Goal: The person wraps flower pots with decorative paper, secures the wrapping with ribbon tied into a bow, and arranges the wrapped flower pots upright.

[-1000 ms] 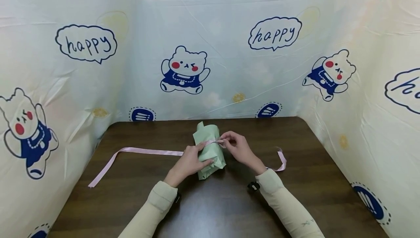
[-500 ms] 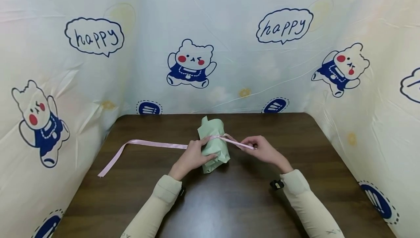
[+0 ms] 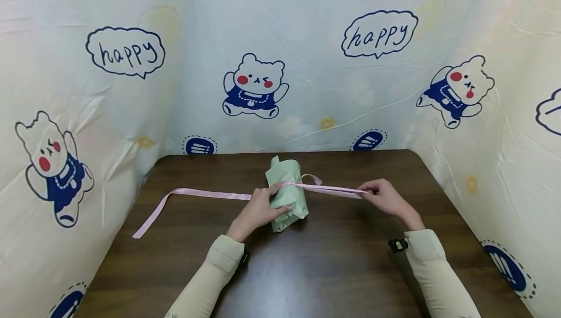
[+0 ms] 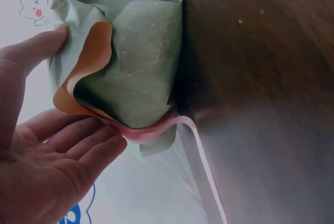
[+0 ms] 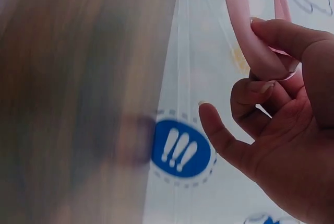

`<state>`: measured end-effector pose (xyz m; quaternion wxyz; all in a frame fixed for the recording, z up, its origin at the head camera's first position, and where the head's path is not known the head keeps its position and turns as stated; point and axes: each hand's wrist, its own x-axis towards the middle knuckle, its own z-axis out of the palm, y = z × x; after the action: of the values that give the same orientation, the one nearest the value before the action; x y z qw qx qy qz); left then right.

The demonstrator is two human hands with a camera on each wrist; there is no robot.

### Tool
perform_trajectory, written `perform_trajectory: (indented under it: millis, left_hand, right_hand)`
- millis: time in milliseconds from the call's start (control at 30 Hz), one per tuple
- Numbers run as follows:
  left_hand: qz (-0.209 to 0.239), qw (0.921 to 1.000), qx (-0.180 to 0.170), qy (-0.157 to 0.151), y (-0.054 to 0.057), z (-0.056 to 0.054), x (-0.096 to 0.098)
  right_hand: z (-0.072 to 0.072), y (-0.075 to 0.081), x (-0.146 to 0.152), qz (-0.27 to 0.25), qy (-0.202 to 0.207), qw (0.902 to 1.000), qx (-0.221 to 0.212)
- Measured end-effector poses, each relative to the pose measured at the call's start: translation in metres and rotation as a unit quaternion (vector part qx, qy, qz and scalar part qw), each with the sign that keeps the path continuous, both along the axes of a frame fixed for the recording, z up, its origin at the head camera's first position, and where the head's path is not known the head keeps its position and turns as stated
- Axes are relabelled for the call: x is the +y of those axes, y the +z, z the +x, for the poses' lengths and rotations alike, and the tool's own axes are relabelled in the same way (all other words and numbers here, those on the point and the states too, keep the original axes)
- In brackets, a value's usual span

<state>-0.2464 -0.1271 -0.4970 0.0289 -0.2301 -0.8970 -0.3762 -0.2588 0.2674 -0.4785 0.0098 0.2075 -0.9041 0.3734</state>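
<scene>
A package wrapped in pale green paper (image 3: 290, 206) lies on the table with a pink ribbon (image 3: 206, 193) around its middle. My left hand (image 3: 258, 207) holds the package from its left side, thumb at the near part and fingers by the ribbon. In the left wrist view, a fold of the paper (image 4: 122, 51) shows an orange-brown inner side. My right hand (image 3: 387, 197), out to the right, pinches the ribbon; the right wrist view shows a loop of ribbon (image 5: 245, 31) between thumb and fingers. From the package to that hand the ribbon runs nearly straight.
The dark wooden table (image 3: 307, 274) ends at a printed curtain (image 3: 315, 89) behind and at both sides. One ribbon tail stretches left over the tabletop and bends toward the near left. A small ribbon curl stands just right of the package.
My right hand has moved right, away from the package, drawing the ribbon out with it. My left hand stays on the package. The head view has shifted slightly.
</scene>
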Motion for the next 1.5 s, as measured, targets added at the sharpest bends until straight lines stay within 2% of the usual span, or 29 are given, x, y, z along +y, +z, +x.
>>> perform_trajectory:
  millis: [300,400,533,633,733,833,900,1000,1100,1200,1400,1500]
  left_hand:
    - [-0.012,0.9999,0.003,0.009,-0.001,0.004,-0.002]
    - [-0.011,0.9998,-0.002,0.014,-0.001,0.004,-0.004]
    - [-0.009,0.9998,-0.006,0.017,-0.001,0.005,-0.005]
    - [-0.006,0.9999,-0.004,0.011,0.000,0.005,-0.004]
    - [-0.006,1.0000,0.004,0.006,0.001,0.005,-0.002]
    - [-0.013,0.9999,0.009,0.003,0.000,0.005,-0.001]
    - [-0.017,0.9998,0.012,0.001,0.000,0.005,0.000]
    - [-0.021,0.9996,0.016,-0.003,-0.001,0.005,0.000]
    - [-0.025,0.9994,0.025,-0.003,-0.001,0.005,0.000]
    - [-0.037,0.9988,0.033,-0.001,-0.001,0.004,0.001]
    - [-0.058,0.9974,0.042,-0.011,0.002,0.004,0.000]
    - [-0.073,0.9960,0.029,-0.043,0.007,0.002,-0.009]
  right_hand:
    - [0.003,-0.001,0.044,0.035,-0.037,0.9986,0.015]
    - [0.003,-0.003,0.060,0.042,-0.068,0.9966,0.021]
    - [0.005,-0.005,0.078,0.058,-0.100,0.9933,-0.002]
    - [0.005,-0.005,0.080,0.104,-0.081,0.9903,-0.045]
    - [0.004,-0.003,0.064,0.137,-0.033,0.9883,-0.060]
    - [0.002,0.004,0.028,0.126,0.011,0.9912,-0.039]
    - [0.000,0.007,0.000,0.103,0.031,0.9941,-0.012]
    - [-0.005,0.010,-0.046,0.052,0.061,0.9968,0.003]
    - [-0.012,0.008,-0.086,0.010,0.106,0.9943,0.003]
    - [-0.016,0.002,-0.116,-0.006,0.148,0.9889,-0.001]
    - [-0.015,-0.006,-0.138,-0.029,0.179,0.9833,-0.013]
    - [-0.014,-0.007,-0.140,-0.029,0.177,0.9837,-0.014]
